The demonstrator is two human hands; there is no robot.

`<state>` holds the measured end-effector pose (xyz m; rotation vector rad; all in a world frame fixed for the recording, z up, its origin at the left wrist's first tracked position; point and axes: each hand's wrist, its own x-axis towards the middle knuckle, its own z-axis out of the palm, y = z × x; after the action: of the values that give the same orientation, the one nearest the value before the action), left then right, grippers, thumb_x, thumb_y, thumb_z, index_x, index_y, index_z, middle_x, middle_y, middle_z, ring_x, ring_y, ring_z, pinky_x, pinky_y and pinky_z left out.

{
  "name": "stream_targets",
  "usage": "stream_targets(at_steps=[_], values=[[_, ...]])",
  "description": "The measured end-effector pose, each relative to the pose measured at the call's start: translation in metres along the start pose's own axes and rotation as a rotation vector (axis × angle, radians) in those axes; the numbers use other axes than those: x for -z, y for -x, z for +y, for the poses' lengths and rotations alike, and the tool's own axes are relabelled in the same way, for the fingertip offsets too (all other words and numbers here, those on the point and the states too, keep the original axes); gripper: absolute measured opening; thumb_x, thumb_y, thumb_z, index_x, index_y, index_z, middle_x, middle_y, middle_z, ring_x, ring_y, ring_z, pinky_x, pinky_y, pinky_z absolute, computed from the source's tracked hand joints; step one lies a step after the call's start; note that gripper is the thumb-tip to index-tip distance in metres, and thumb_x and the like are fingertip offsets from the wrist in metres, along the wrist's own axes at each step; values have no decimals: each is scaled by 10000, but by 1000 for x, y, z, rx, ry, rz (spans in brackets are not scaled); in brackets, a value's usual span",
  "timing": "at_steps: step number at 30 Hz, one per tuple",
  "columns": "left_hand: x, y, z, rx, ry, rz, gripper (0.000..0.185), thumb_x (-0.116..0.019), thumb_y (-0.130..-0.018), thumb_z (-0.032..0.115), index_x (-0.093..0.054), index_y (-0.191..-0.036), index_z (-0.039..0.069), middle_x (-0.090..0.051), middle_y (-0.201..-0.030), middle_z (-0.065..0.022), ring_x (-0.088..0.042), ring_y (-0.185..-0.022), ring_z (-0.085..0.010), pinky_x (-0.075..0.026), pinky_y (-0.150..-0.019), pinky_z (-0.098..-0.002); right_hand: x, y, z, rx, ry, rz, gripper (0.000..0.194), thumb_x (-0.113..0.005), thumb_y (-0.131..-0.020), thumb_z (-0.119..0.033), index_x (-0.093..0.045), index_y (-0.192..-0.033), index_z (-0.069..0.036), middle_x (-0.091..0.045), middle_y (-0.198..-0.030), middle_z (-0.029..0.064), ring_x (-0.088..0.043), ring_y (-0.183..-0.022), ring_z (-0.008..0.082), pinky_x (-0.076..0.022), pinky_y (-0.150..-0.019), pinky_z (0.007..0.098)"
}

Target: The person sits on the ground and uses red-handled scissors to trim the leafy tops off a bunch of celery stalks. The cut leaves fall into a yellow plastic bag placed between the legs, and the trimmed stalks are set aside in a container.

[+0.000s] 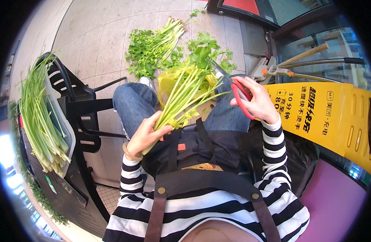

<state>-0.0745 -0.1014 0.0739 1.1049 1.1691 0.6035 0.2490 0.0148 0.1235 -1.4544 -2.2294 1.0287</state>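
A bunch of leafy celery stalks (177, 93) is gripped near its lower end by my left hand (149, 131), its green leaves pointing away from me. My right hand (253, 96) holds red-handled scissors (240, 98), their blades lying beside the leafy end of the bunch. Whether the blades touch a stem I cannot tell. Under the stalks, between my knees, stands a yellow plastic bag (167, 80) with green leaves inside. Beyond it, a heap of uncut leafy celery (156, 45) with roots lies on the tiled floor.
On the left, trimmed stalks (41, 121) fill a clear plastic tub (71, 140) on a dark slatted table (67, 202). A black chair (91, 103) stands beside it. To my right are a yellow charging cabinet (339, 118) with writing, long-handled cleaning tools (306, 62) and a glass door (282, 12).
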Motion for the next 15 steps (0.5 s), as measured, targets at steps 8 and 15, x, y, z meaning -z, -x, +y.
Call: stream_targets(at_steps=[8, 15], values=[[7, 11, -1, 136, -19, -111, 250, -613, -893, 152, -540, -1079, 1, -623, -802, -37, -556, -656, -59, -464, -544, -203, -11, 5, 23, -68, -22, -158, 602, -756, -693, -420, -612, -1090, 9, -641, -936, 151, -630, -867, 295, -470, -759, 340], [7, 19, -16, 254, 152, -71, 229, -596, -908, 150, -536, -1090, 25, -585, -864, 5, -545, -720, -35, -459, -555, -172, -55, 1, 59, -203, -226, -203, 510, -717, -760, -421, -635, -1015, 13, -620, -786, 141, -589, -665, 214, -461, -669, 322]])
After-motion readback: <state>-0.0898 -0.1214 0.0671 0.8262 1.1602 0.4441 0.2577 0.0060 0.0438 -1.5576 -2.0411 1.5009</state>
